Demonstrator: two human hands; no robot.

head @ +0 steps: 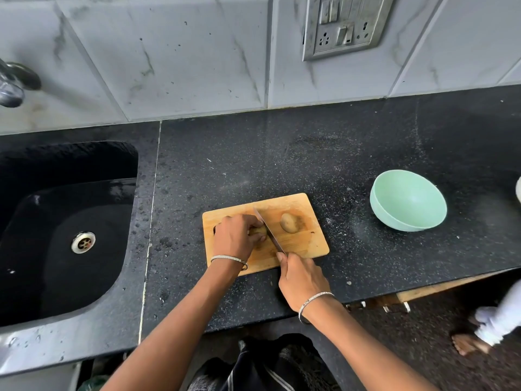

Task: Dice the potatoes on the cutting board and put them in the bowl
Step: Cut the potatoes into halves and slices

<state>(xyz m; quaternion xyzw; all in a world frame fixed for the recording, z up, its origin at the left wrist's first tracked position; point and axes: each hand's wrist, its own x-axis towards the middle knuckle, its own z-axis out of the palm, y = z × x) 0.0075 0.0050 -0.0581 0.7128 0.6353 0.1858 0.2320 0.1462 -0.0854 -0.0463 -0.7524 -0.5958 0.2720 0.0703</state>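
A wooden cutting board (307, 241) lies on the black counter. My left hand (235, 238) curls over a brown potato (258, 231) on the board's left half, hiding most of it. My right hand (301, 279) grips the handle of a knife (267, 234), whose blade runs along the potato's right side, just beside my left fingertips. A second whole potato (289, 222) lies free on the board to the right of the blade. A mint-green bowl (408, 204) sits on the counter to the right of the board, with nothing in it.
A black sink (64, 235) with a metal drain takes up the left side, a tap (12, 83) above it. The tiled wall carries a switch and socket plate (345, 24). Another person's bare foot (468, 344) is on the floor at lower right.
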